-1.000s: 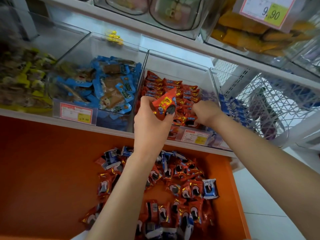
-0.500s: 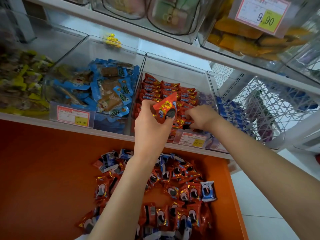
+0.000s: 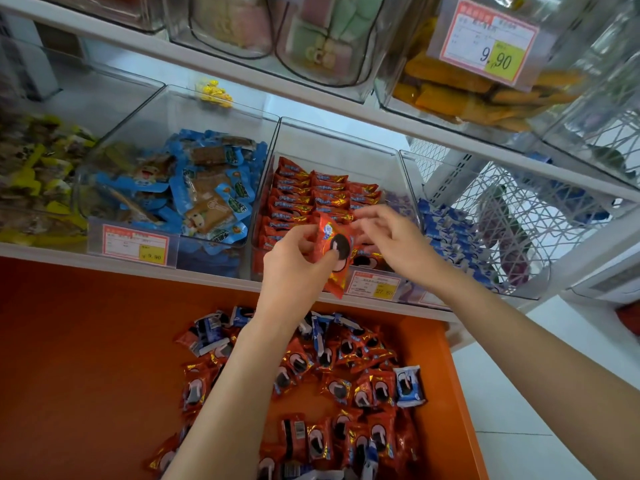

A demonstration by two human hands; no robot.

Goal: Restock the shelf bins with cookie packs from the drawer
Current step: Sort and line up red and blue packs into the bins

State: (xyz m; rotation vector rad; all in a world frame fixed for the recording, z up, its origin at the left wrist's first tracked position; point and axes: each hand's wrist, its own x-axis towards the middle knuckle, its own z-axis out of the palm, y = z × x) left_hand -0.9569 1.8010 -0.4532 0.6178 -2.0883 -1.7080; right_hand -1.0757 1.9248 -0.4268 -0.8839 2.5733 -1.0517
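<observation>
Lower frame: orange drawer (image 3: 86, 358) pulled out, loose cookie packs (image 3: 346, 379) heaped toward its right side. Centre frame, on the shelf just above: clear bin (image 3: 339, 147) holding rows of red packs (image 3: 311, 192). In front of the bin's lower edge: left hand (image 3: 294, 268), thumb and fingers pinching one red cookie pack (image 3: 332, 251). Pack now turned near upright, lower end overlapping the price tag (image 3: 375, 285); half a second earlier tilted, upper corner toward the right. Just right of the pack: right hand (image 3: 391, 244), fingers unfurled, holding nothing; earlier curled down among the binned packs.
</observation>
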